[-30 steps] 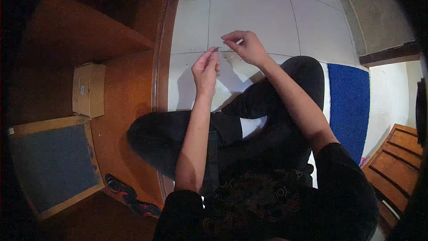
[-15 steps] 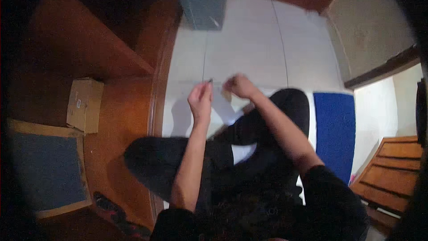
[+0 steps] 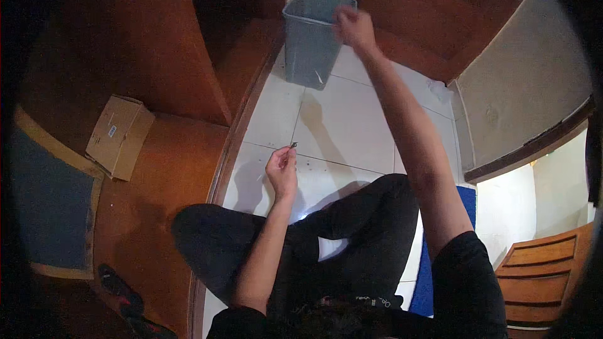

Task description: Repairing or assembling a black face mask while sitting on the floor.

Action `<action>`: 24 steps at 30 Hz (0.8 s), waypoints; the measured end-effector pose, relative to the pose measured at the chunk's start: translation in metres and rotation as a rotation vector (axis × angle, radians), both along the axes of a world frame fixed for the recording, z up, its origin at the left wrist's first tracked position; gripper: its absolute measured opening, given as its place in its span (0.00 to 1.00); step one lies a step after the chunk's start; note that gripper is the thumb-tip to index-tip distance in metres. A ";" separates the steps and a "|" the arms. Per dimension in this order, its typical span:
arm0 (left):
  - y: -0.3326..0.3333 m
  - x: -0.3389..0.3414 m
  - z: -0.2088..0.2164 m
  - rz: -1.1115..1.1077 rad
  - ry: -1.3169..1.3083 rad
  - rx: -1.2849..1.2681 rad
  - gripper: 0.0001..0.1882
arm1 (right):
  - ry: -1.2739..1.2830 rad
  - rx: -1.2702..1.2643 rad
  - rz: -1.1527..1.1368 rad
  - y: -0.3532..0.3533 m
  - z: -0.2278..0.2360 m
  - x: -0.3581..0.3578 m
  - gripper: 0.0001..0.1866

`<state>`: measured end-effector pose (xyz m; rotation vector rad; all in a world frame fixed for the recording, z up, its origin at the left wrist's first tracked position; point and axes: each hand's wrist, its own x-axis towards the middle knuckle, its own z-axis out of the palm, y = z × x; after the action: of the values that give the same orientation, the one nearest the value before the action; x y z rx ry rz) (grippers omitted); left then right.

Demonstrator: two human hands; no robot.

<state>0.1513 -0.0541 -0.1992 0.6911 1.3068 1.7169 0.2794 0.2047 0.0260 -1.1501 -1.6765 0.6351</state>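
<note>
My left hand (image 3: 282, 168) is raised over the tiled floor, thumb and fingers pinched on a small dark metal-looking piece (image 3: 294, 144) whose kind is too small to make out. Stretched far forward, my right hand (image 3: 355, 28) is at the right rim of a grey waste bin (image 3: 308, 56). Its fingers are curled together and slightly blurred, and whatever they hold, if anything, is hidden. The bin stands upright on the white floor tiles (image 3: 352, 110), with a small pale mark on its front.
My crossed legs (image 3: 232, 238) in dark trousers fill the near floor. A wooden cabinet (image 3: 213, 88) borders the left, with a cardboard box (image 3: 122, 141) and a dark framed board (image 3: 50, 213). A blue mat (image 3: 424, 285) lies at right; a wooden door (image 3: 408, 6) stands behind the bin.
My right hand has moved from beside my left hand forward to the bin's rim. My left hand keeps its pinch on the small piece. The view has tilted up, showing the bin's opening.
</note>
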 end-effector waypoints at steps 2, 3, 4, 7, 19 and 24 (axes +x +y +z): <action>-0.001 0.005 0.007 -0.025 0.005 -0.025 0.13 | 0.145 0.026 0.019 0.019 0.003 0.006 0.15; -0.002 0.005 0.006 -0.036 0.004 -0.058 0.12 | 0.125 0.012 0.019 0.019 -0.005 0.003 0.19; -0.003 0.007 0.006 -0.049 0.002 -0.091 0.12 | 0.104 -0.002 0.016 0.017 -0.014 0.003 0.23; -0.013 -0.012 -0.011 -0.035 0.032 -0.045 0.13 | -0.153 0.063 0.159 -0.067 -0.092 -0.023 0.14; -0.003 0.003 0.003 -0.108 0.141 -0.048 0.12 | 0.123 -0.501 0.294 -0.217 -0.191 0.025 0.15; -0.008 0.005 0.005 -0.169 0.137 -0.074 0.12 | -0.002 -0.299 0.294 -0.223 -0.187 0.019 0.15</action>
<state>0.1568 -0.0618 -0.1939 0.8629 1.3572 1.5011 0.2984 -0.0187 -0.1606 -1.1155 -1.8102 1.0997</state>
